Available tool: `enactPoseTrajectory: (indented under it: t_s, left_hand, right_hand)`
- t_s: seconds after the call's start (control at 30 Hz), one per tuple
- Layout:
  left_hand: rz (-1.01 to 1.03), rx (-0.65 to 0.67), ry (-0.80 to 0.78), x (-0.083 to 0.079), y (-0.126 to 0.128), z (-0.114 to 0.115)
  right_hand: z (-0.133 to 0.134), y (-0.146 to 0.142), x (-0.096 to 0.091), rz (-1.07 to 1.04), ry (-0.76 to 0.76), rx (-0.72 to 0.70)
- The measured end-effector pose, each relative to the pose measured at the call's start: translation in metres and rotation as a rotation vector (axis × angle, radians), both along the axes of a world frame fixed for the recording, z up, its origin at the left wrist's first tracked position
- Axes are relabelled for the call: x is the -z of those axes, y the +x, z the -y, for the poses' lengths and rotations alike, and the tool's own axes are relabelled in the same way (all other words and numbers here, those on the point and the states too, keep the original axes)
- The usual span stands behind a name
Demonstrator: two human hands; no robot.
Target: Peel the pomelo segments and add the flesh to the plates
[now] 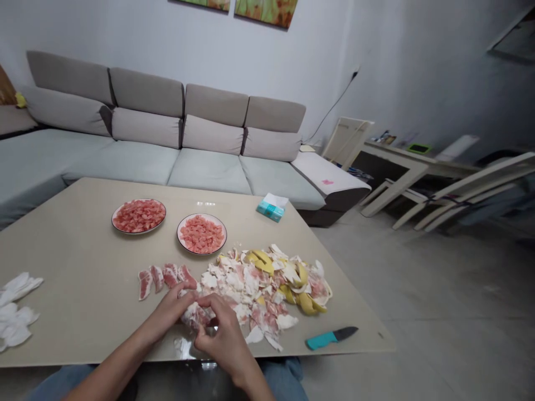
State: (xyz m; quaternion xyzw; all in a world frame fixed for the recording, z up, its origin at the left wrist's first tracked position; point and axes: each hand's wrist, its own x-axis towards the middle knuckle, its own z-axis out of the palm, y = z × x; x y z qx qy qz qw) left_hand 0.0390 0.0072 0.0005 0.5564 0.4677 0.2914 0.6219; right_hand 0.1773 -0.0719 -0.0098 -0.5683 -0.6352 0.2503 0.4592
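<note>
Near the table's front edge, my left hand point(178, 305) and my right hand point(221, 328) are both closed on one pomelo segment point(194, 316), reddish with white membrane on it. The fingers cover part of it. Just beyond my left hand lie several unpeeled pomelo segments point(157, 278) in a row. A wide heap of white pith and membrane with yellow peel point(261, 260) spreads to the right of my hands. Farther back, two plates hold peeled red pulp: the left plate point(139, 232) and the right plate point(201, 254).
A knife with a teal handle point(321, 340) lies at the table's front right. A tissue pack point(271, 209) stands near the back right corner, and crumpled white tissues point(16, 312) lie far left. Behind the table point(83, 250) is a grey sofa point(209, 167).
</note>
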Motion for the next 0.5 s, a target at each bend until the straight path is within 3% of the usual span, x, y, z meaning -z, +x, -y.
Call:
enactPoseTrajectory:
  t_s: [0.2,0.3,0.37,0.5]
  left_hand:
    - [0.241,0.018,-0.346,-0.009,-0.002,0.003]
    - [0.298,0.087,-0.419,-0.011,-0.001,0.002]
    - [0.257,0.140,-0.335,-0.011,0.000,0.001]
    - [0.051,0.081,0.155,-0.005,0.004,0.001]
  right_hand:
    - [-0.002,0.002,-0.004,0.002,0.010,-0.041]
    - [-0.005,0.005,-0.005,-0.017,-0.004,-0.008]
    - [-0.007,0.007,-0.007,-0.059,-0.038,0.045]
    - [-0.010,0.006,-0.014,-0.196,-0.159,0.080]
